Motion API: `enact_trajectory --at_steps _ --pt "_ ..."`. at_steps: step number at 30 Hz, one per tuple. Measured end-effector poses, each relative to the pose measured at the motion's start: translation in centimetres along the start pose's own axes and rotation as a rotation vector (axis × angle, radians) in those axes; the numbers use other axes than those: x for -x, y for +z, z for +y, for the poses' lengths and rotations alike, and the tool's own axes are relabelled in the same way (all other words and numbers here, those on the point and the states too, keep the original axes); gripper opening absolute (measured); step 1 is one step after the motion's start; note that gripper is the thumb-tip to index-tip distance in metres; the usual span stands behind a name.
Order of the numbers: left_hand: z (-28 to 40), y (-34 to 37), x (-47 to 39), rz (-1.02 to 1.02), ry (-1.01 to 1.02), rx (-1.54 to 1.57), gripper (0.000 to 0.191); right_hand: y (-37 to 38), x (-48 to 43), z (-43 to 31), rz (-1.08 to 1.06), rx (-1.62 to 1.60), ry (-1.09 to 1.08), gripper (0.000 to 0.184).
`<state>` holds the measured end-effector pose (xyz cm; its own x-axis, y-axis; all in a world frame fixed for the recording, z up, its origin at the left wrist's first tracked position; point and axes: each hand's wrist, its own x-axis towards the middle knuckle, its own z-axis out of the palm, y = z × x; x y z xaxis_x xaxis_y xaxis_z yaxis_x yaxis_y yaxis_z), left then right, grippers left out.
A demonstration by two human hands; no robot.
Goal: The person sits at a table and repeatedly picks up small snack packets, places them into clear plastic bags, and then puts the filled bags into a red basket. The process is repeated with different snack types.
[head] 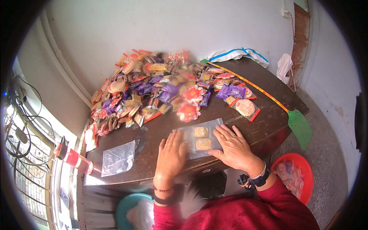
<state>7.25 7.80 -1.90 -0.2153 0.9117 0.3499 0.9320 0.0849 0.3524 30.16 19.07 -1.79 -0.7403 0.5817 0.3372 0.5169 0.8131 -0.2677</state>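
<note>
A clear plastic bag (188, 143) lies flat near the front edge of the dark wooden table (244, 129). Two small square packaged snacks, an upper one (201, 132) and a lower one (203, 144), show through its film. On the bag's left side rests my left hand (171, 152), palm down, fingers extended. My right hand (234, 146) is spread over the bag's right edge, its thumb below and fingertips beside the snacks. Neither hand grips anything. Behind the bag spreads a large heap of wrapped snacks (149, 86), partly blurred in the middle.
Another clear bag (118, 158) and a red bottle (76, 159) are at the left. A green fly swatter (299, 126) juts past the table's right edge. Below stand a red basin (309, 175) of packed bags and a teal basin (122, 207) holding plastic. Cables (21, 135) hang by the window.
</note>
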Motion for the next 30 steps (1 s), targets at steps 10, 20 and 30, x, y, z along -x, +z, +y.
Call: enact_trajectory --at_steps 10,20,30 --pt "-0.1 0.0 0.1 0.013 -0.004 0.007 0.046 -1.2 2.5 1.0 0.043 -0.002 -0.036 0.078" --pt "2.9 -1.7 1.9 0.082 0.192 0.114 0.058 -1.8 4.4 3.1 0.119 -0.231 -0.11 0.063" --pt "6.0 1.2 3.0 0.194 0.28 -0.047 0.043 -4.0 5.1 4.9 0.025 -0.666 -0.141 0.036"
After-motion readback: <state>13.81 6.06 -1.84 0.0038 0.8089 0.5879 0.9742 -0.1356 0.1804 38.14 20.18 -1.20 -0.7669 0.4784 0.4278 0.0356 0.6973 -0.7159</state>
